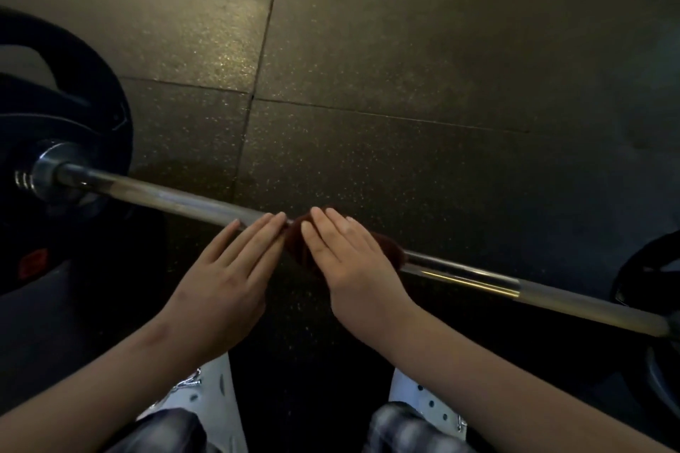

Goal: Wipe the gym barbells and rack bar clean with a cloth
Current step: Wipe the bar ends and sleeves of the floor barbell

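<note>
Where the bar runs above the floor between two dark plates, both hands lie flat with fingers straight, side by side and almost touching. The left hand lays its fingertips on bare steel just beside the cloth. The right hand presses down on that dark red cloth, which is draped over the bar's middle.

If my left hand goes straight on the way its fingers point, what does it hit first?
The barbell shaft. The left hand points up and right, and the tips of its straight fingers look to be at the shaft, beside the dark cloth under the right hand. Depth is unclear, so contact isn't certain.
</note>
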